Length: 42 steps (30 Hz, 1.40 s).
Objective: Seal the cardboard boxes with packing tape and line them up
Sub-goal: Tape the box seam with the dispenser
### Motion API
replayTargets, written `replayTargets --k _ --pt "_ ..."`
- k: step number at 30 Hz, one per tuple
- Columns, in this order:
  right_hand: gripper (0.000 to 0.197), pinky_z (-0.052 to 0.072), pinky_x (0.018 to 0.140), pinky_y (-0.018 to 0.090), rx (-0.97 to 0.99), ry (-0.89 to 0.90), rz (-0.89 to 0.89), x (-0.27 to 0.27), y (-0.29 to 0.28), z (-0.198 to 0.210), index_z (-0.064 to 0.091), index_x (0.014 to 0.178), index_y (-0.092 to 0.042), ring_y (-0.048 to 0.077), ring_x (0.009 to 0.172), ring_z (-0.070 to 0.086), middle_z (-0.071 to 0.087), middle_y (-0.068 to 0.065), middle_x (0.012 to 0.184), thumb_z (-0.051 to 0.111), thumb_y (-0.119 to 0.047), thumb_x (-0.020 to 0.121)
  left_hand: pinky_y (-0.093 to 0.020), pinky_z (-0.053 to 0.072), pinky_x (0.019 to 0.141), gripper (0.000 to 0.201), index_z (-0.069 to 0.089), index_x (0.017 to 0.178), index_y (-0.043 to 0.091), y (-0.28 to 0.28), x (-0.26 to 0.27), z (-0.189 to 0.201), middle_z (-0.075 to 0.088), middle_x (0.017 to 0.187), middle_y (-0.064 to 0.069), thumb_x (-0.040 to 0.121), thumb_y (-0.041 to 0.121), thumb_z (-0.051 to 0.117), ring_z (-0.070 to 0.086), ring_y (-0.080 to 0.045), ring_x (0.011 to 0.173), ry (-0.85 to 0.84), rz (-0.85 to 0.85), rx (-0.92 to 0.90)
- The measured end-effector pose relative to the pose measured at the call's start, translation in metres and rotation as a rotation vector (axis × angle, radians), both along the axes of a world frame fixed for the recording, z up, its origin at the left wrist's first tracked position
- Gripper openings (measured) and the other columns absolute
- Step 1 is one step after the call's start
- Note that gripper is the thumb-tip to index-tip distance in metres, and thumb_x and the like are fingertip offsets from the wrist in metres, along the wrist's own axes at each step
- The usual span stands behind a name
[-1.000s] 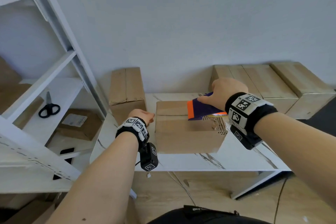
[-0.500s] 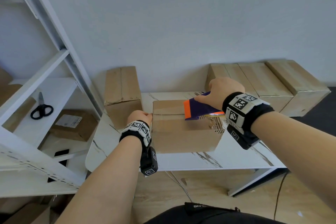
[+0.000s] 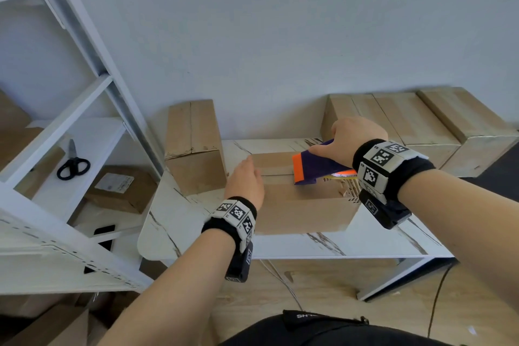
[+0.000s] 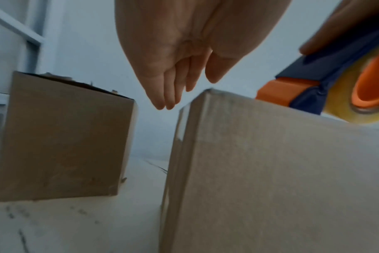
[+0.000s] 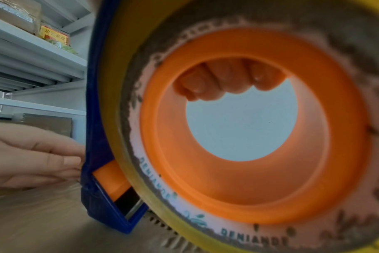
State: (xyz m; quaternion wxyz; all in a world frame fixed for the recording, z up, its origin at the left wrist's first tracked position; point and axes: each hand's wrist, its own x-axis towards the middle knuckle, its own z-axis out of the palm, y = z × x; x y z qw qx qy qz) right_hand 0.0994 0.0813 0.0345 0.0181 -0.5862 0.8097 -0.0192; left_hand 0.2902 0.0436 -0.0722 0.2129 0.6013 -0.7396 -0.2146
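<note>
Lifted off the box (image 3: 295, 205), left hand (image 3: 245, 180) flattens; right hand (image 3: 352, 139) grips tape dispenser (image 3: 311, 170).

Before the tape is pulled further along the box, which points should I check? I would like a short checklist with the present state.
1. Right hand grips tape dispenser: ok.
2. Dispenser sits on the centre box top seam: ok.
3. Left hand steadies the box: not ok, fingers straight above its left edge.
4. Tape already stuck at the left end: cannot tell.
5. Path to the right end free: cannot tell, hidden by the wrist.
</note>
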Motion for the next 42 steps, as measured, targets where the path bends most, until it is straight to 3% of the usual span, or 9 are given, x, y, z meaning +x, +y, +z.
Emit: replayTargets --k 2,4,7,10,13,19,24,37,42 --pt "0.049 0.035 0.048 0.022 0.001 -0.002 -0.002 -0.003 0.001 0.0 0.061 0.071 -0.014 0.016 0.06 0.053 0.056 0.0 0.065 0.055 -0.062 0.076 -0.035 0.04 0.096 0.044 0.03 0.143 0.005 0.004 -0.006 -0.004 0.048 0.135 -0.014 0.102 0.02 0.028 0.05 -0.028 0.12 -0.064 -0.037 0.055" --pt "0.049 0.035 0.047 0.021 0.003 -0.004 -0.003 -0.005 0.002 -0.001 0.061 0.07 -0.014 0.015 0.058 0.051 0.056 -0.001 0.064 0.055 -0.063 0.077 -0.033 0.032 0.106 0.049 0.02 0.148 0.006 0.006 -0.007 -0.01 0.029 0.151 -0.015 0.103 0.021 0.026 0.037 -0.027 0.134 -0.127 -0.073 0.137" --pt "0.049 0.034 0.047 0.021 0.003 -0.01 -0.006 -0.007 0.004 -0.001 0.059 0.07 -0.015 0.015 0.059 0.05 0.055 -0.001 0.065 0.055 -0.063 0.078 -0.033 0.02 0.114 0.054 0.007 0.151 0.009 0.009 -0.004 -0.013 0.006 0.159 -0.011 0.103 0.027 0.023 0.019 -0.023 0.144 -0.2 -0.094 0.109" --pt "0.048 0.036 0.049 0.023 0.002 -0.021 0.001 -0.009 0.004 -0.002 0.057 0.07 -0.016 0.016 0.063 0.053 0.056 -0.001 0.067 0.054 -0.063 0.077 -0.039 0.006 0.119 0.06 0.006 0.152 0.013 0.017 -0.003 -0.016 -0.004 0.159 -0.006 0.1 0.043 0.018 0.0 -0.019 0.147 -0.413 -0.164 -0.035" --pt "0.047 0.036 0.05 0.023 0.005 -0.031 0.012 -0.011 0.004 -0.003 0.056 0.069 -0.016 0.017 0.064 0.054 0.056 -0.001 0.068 0.055 -0.063 0.077 -0.04 -0.001 0.119 0.075 0.001 0.152 0.015 0.024 -0.005 -0.019 -0.007 0.159 -0.002 0.094 0.061 0.011 -0.008 -0.015 0.146 -0.533 -0.251 -0.01" --pt "0.048 0.034 0.048 0.022 0.007 -0.045 0.026 -0.015 0.004 -0.002 0.055 0.07 -0.016 0.018 0.066 0.054 0.056 -0.001 0.069 0.055 -0.064 0.077 -0.04 -0.004 0.119 0.098 0.0 0.151 0.012 0.031 -0.017 -0.011 -0.007 0.159 -0.005 0.082 0.078 0.021 -0.007 -0.016 0.146 -0.601 -0.327 -0.047" --pt "0.047 0.034 0.05 0.023 0.007 -0.059 0.041 -0.018 0.002 -0.003 0.053 0.07 -0.018 0.019 0.068 0.054 0.054 -0.002 0.069 0.055 -0.064 0.076 -0.041 -0.002 0.119 0.107 -0.001 0.151 0.01 0.032 -0.03 -0.011 -0.008 0.159 -0.007 0.077 0.079 0.037 -0.008 -0.018 0.146 -0.601 -0.313 -0.034" --pt "0.049 0.035 0.049 0.023 0.032 -0.142 0.051 -0.035 0.003 -0.002 0.05 0.066 -0.017 0.017 0.064 0.052 0.055 0.0 0.067 0.057 -0.065 0.076 -0.04 0.0 0.119 0.101 -0.002 0.151 0.012 0.033 -0.038 -0.021 -0.005 0.159 -0.006 0.081 0.076 0.033 -0.003 -0.018 0.147 -0.616 -0.29 -0.106" --pt "0.052 0.036 0.049 0.024 0.024 -0.177 0.071 -0.043 0.005 -0.006 0.049 0.065 -0.017 0.017 0.065 0.052 0.054 0.001 0.067 0.057 -0.067 0.074 -0.041 0.002 0.119 0.098 -0.005 0.151 0.019 0.033 -0.038 -0.023 -0.005 0.159 -0.006 0.081 0.077 0.032 -0.004 -0.019 0.147 -0.628 -0.304 -0.103"
